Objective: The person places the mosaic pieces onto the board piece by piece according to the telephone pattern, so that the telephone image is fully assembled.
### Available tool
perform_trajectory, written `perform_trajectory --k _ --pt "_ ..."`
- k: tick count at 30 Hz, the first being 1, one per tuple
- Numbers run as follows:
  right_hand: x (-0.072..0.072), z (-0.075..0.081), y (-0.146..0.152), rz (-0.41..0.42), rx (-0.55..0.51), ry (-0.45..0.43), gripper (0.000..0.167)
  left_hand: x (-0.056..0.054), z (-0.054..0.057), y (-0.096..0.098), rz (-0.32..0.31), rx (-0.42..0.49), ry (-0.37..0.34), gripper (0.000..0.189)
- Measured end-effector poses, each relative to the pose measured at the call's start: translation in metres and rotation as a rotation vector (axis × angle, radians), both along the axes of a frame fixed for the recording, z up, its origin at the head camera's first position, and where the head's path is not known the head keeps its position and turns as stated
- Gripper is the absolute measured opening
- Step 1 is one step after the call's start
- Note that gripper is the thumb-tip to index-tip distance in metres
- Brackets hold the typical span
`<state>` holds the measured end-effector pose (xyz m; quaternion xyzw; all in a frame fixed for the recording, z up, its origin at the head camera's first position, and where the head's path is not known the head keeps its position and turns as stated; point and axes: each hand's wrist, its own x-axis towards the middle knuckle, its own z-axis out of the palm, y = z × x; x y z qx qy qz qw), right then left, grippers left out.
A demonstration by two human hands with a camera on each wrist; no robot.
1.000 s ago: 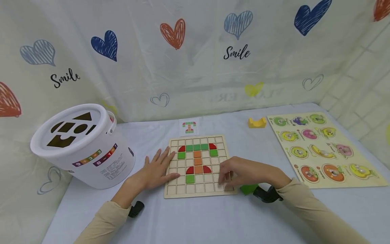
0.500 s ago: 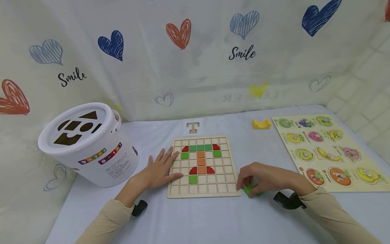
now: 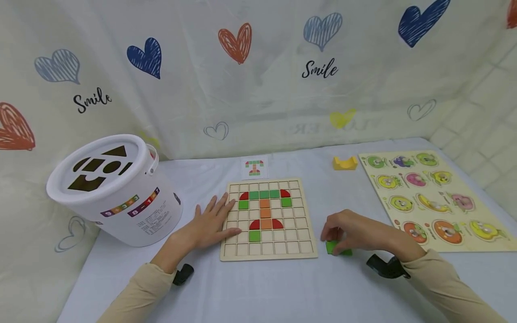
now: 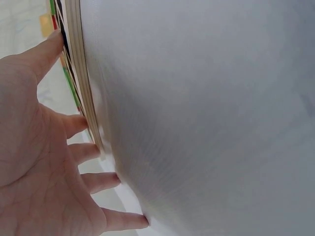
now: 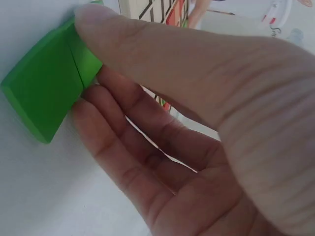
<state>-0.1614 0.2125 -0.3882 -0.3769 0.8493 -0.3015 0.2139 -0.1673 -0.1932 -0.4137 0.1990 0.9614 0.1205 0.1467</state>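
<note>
A wooden grid board (image 3: 242,249) lies flat with red quarter-circle, green square and orange square tiles set in a T-like figure. My left hand (image 3: 203,229) rests at its left edge, fingers spread and thumb over the grid; the left wrist view shows the fingertips along the board's side (image 4: 86,73). Right of the board, my right hand (image 3: 357,229) is down at two green tiles (image 3: 331,246) on the cloth. In the right wrist view the tiles (image 5: 47,81) lie side by side, and thumb and curled fingers pinch the one nearer the palm.
Behind the board lies a small pattern card (image 3: 254,168). A white bucket (image 3: 157,224) with shaped holes in its lid stands at the left. A yellow notched block (image 3: 345,163) sits at the back right, beside a fruit puzzle board (image 3: 383,197).
My right hand has moved right, from the board's lower right corner to the green tiles, and its fingers have closed at one. My left hand stays on the board's edge.
</note>
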Motion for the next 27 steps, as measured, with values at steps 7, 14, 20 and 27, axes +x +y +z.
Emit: perform_trajectory --k 7,14,20,27 --pt "-0.0012 -0.0007 0.0007 0.007 -0.032 -0.027 0.026 -0.0003 -0.0011 -0.0014 0.002 -0.001 0.001 0.092" --pt "0.0002 0.0005 0.0026 0.033 -0.098 -0.027 0.025 0.0001 0.0009 -0.0014 0.008 0.008 0.001 0.091" --pt "0.0009 0.0003 0.0033 0.069 -0.139 -0.017 0.020 -0.0007 -0.0005 -0.0011 0.004 0.007 0.000 0.092" --pt "-0.0014 0.0011 -0.0062 0.117 -0.202 -0.023 0.014 -0.0012 -0.0020 -0.0016 0.000 0.007 -0.001 0.092"
